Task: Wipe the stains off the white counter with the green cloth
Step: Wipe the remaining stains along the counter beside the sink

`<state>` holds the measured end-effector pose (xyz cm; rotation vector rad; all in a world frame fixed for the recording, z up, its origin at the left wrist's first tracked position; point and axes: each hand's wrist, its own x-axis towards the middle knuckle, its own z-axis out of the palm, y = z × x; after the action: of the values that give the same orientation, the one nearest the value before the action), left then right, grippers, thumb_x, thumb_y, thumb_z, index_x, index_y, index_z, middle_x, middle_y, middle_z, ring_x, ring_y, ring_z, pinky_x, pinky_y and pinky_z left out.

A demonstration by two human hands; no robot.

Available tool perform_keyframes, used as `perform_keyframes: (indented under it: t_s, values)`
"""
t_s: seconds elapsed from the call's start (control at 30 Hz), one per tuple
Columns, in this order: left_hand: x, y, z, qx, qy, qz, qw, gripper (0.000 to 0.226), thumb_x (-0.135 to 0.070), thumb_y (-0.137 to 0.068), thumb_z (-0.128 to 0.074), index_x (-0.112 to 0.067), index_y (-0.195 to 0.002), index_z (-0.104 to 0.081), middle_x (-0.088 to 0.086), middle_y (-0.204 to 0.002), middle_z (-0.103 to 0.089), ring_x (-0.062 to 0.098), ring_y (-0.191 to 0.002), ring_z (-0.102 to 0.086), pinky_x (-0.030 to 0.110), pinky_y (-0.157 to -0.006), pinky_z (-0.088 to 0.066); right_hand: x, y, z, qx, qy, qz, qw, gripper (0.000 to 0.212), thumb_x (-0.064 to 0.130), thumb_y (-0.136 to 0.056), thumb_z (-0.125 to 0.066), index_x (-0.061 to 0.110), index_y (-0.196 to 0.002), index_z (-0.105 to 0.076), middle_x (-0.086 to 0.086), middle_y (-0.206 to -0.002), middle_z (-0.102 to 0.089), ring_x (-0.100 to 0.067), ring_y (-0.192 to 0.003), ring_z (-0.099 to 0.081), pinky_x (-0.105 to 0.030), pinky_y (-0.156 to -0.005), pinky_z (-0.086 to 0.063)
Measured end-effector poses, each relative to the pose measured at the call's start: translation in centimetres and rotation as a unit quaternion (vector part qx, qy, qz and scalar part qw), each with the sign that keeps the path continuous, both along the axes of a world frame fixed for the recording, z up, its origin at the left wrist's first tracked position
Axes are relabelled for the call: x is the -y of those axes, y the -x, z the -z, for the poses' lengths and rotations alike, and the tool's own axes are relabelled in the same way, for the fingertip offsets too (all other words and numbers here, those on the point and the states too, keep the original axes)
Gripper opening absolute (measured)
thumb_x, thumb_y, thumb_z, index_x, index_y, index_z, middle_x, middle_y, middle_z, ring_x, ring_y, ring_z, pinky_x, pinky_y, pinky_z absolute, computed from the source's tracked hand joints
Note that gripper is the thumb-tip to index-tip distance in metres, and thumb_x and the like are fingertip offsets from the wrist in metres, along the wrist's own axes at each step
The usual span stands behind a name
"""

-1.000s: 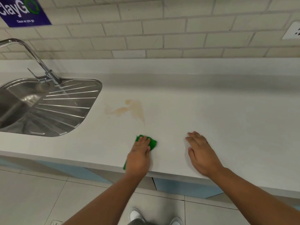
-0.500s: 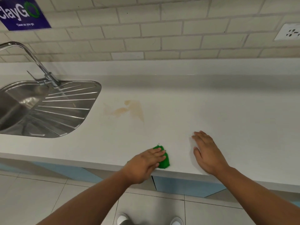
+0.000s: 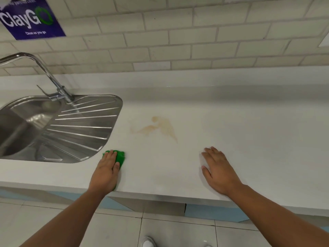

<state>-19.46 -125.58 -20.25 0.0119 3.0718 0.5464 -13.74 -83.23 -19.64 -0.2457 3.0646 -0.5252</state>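
Observation:
A brownish stain [image 3: 156, 128] marks the white counter [image 3: 240, 132] near its middle. My left hand [image 3: 106, 171] presses flat on the green cloth [image 3: 120, 156], near the counter's front edge and just right of the sink's lower corner. The cloth sits below and left of the stain, apart from it. Only its far end shows past my fingers. My right hand [image 3: 218, 171] lies flat and bare on the counter, fingers spread, below and right of the stain.
A steel sink [image 3: 58, 132] with a ribbed drainboard fills the left, with a tap [image 3: 51, 81] over it. Tiled wall runs along the back, with a purple sign [image 3: 30, 20] at upper left. My shoes [image 3: 147, 242] and floor tiles show below the counter edge.
My left hand slid the cloth right along the front edge, then back left and slightly forward toward the sink corner. My right hand stayed planted. The stain looks the same.

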Motion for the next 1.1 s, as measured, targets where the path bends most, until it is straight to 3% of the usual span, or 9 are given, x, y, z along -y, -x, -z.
perform_keyframes:
  t_s: [0.17,0.47,0.63,0.97,1.1]
  values:
    - [-0.1,4.8,-0.1,-0.008,0.0,-0.021,1.0,0.06,-0.037,-0.101,-0.041,-0.011,-0.153,-0.026,0.006,-0.161,-0.02,0.022,-0.15,-0.011,0.035,-0.122,-0.009,3.4,3.6,-0.1,0.004,0.0,0.041,0.999,0.074,0.05,-0.091,-0.011,0.011,-0.149,-0.034,-0.008,-0.158,-0.029,-0.024,-0.149,-0.017,-0.04,-0.123,-0.008]
    - [-0.8,16.4,0.0,-0.022,-0.071,-0.013,0.997,0.049,-0.017,-0.101,-0.038,-0.01,-0.149,-0.034,0.007,-0.158,-0.029,0.022,-0.148,-0.019,0.039,-0.12,-0.021,5.0,9.9,0.7,-0.017,-0.017,0.132,0.991,0.073,0.048,-0.09,-0.015,0.009,-0.145,-0.041,-0.01,-0.155,-0.035,-0.027,-0.147,-0.021,-0.043,-0.122,-0.014]
    - [-2.9,22.1,0.1,-0.069,-0.011,0.088,0.994,0.043,-0.007,-0.095,-0.041,0.002,-0.136,-0.043,0.019,-0.143,-0.044,0.033,-0.138,-0.034,0.041,-0.115,-0.026,4.5,11.4,1.3,-0.042,-0.019,0.147,0.988,0.065,0.045,-0.095,-0.021,0.008,-0.143,-0.043,-0.011,-0.154,-0.037,-0.027,-0.147,-0.022,-0.041,-0.121,-0.013]
    - [-10.2,25.0,-0.1,-0.048,-0.083,0.167,0.981,0.044,-0.014,-0.101,-0.036,-0.016,-0.145,-0.041,0.002,-0.155,-0.034,0.022,-0.145,-0.029,0.041,-0.111,-0.033,4.5,11.6,1.9,-0.054,-0.027,0.132,0.989,0.061,0.045,-0.099,-0.023,0.008,-0.144,-0.041,-0.01,-0.156,-0.032,-0.024,-0.148,-0.018,-0.04,-0.122,-0.011]
    - [-14.0,24.1,0.1,-0.022,-0.108,0.266,0.958,0.045,-0.02,-0.103,-0.036,-0.023,-0.148,-0.038,-0.007,-0.157,-0.031,0.01,-0.147,-0.021,0.03,-0.117,-0.022,4.4,11.5,1.9,-0.054,-0.027,0.13,0.99,0.06,0.043,-0.099,-0.023,0.009,-0.145,-0.04,-0.009,-0.157,-0.031,-0.024,-0.148,-0.017,-0.04,-0.122,-0.01]
